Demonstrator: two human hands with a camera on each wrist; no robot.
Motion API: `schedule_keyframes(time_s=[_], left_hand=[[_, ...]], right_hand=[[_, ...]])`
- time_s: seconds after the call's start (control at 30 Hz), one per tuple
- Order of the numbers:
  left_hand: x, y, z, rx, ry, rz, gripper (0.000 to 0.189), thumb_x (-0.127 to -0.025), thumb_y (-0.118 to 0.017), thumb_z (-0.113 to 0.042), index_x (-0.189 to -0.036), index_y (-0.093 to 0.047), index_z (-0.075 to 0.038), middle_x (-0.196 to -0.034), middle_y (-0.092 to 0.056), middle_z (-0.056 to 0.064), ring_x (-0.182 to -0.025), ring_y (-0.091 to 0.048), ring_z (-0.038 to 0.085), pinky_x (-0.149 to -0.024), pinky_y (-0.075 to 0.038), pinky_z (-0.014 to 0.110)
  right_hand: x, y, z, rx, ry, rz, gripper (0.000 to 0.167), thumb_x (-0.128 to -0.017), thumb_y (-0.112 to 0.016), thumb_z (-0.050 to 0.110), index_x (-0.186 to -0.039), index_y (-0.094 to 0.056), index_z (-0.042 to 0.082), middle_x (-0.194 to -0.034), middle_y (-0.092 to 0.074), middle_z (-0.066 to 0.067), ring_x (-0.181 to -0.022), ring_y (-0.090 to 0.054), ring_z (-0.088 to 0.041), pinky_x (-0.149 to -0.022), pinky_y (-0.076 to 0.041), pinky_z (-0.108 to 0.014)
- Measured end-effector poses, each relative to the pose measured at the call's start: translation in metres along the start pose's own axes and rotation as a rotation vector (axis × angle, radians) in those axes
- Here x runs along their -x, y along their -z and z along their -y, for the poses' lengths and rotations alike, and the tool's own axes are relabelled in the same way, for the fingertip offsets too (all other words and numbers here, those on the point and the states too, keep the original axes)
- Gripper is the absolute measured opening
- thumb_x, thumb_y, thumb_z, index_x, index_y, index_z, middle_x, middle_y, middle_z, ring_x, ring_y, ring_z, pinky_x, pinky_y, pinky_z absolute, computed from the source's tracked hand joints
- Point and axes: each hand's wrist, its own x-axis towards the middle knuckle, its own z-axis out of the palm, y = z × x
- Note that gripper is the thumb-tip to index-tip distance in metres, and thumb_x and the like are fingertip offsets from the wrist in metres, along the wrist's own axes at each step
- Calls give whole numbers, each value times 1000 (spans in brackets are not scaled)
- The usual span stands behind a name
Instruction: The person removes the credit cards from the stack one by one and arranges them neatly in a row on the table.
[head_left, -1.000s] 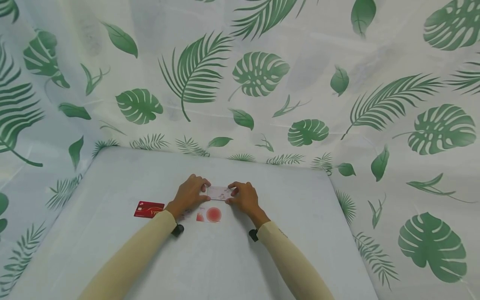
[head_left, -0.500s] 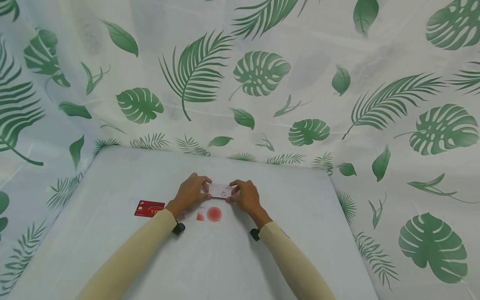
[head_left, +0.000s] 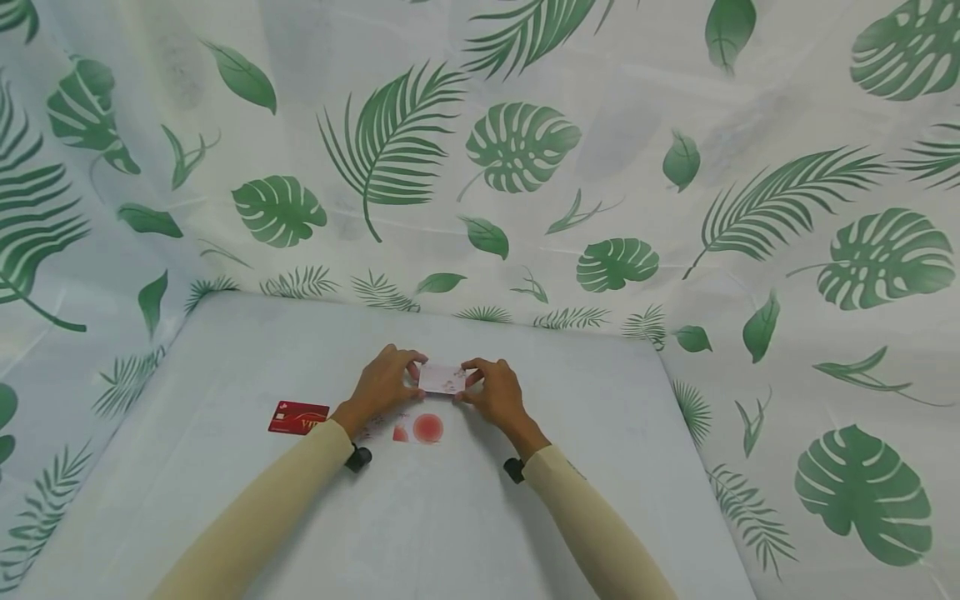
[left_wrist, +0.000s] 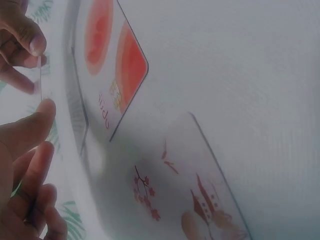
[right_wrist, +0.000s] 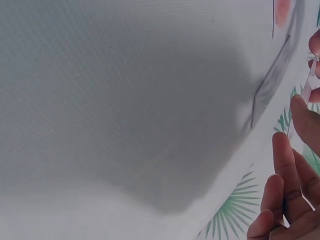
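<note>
My left hand (head_left: 382,382) and right hand (head_left: 495,390) pinch a thin pale card (head_left: 441,379) with a pinkish print by its two ends, above the table. In the left wrist view the card shows almost edge-on between the fingertips of the left hand (left_wrist: 30,150) and right hand (left_wrist: 22,45). From the right wrist view, thumb and forefinger of the right hand (right_wrist: 292,185) grip its near end. Below it lies another flat card (right_wrist: 272,80), mostly seen by its dark edge. Nearer me rests a white card with red circles (head_left: 427,428).
A red VIP card (head_left: 292,417) lies left of the left wrist, partly overlapped by the sleeve. A clear-looking card with blossom branches (left_wrist: 145,190) is partly hidden behind the left arm. Leaf-patterned curtains (head_left: 525,150) stand around the white table (head_left: 600,400).
Both hands have shifted slightly up and to the right in the head view, carrying the pale card. It tilts a little more. The cards on the table stay where they were.
</note>
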Motion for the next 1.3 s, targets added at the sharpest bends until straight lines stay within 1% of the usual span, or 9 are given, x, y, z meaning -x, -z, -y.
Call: schedule_keyframes(time_s=[0.2,0.47,0.63,0.77,0.83,1.03,1.17,1.3], left_hand=[[0,-1,-2,-12,-14,-4,60,-81,-94,-23,-135,-71,-12,-94,-70,-2,-96,-52,17,-84,-50,34],[2,-2,-5,-12,-17,11,61,-82,-94,-25,-137,-69,-12,-94,-67,-3,-98,-50,17,-84,-48,32],[5,-2,-9,-14,-38,-1,59,-81,-94,-23,-134,-71,-13,-94,-67,-3,-97,-50,17,-82,-47,32],[7,-1,-13,-7,-47,6,57,-82,-94,-22,-133,-71,-14,-96,-68,-2,-97,-49,16,-81,-47,31],[8,-1,-16,-6,-46,12,56,-82,-94,-22,-133,-72,-14,-97,-69,-1,-96,-49,16,-81,-47,31],[10,0,-20,-22,-51,18,56,-83,-94,-27,-133,-72,-17,-95,-68,-3,-94,-49,14,-78,-47,29],[12,-1,-23,-34,-60,23,55,-83,-93,-29,-133,-72,-19,-94,-66,-6,-93,-49,13,-77,-47,27],[14,0,-27,-35,-61,26,55,-82,-94,-29,-132,-73,-19,-93,-67,-5,-92,-49,13,-77,-48,28]], right_hand=[[4,3,1,-4,-2,1,57,-79,-96,23,-132,-75,19,-92,-76,2,-86,-51,-19,-76,-40,-31],[9,6,1,3,-18,9,61,-78,-97,25,-134,-74,20,-91,-72,3,-89,-51,-19,-77,-41,-31],[13,8,0,-1,5,-5,61,-76,-98,25,-133,-75,19,-91,-72,4,-88,-51,-19,-76,-40,-31],[17,12,-2,-4,17,-15,60,-76,-98,26,-131,-76,19,-90,-71,5,-88,-51,-18,-76,-40,-31],[20,14,-4,-6,21,-16,59,-76,-98,26,-130,-76,19,-91,-70,5,-88,-51,-17,-77,-40,-31],[26,17,-7,-11,25,-23,56,-78,-97,25,-130,-76,20,-93,-72,3,-89,-51,-18,-78,-41,-32],[31,20,-9,-11,47,-33,57,-77,-97,25,-130,-76,20,-94,-73,2,-89,-51,-18,-78,-42,-32],[37,23,-9,-19,54,-26,56,-78,-97,25,-130,-76,19,-95,-74,0,-90,-52,-18,-78,-42,-32]])
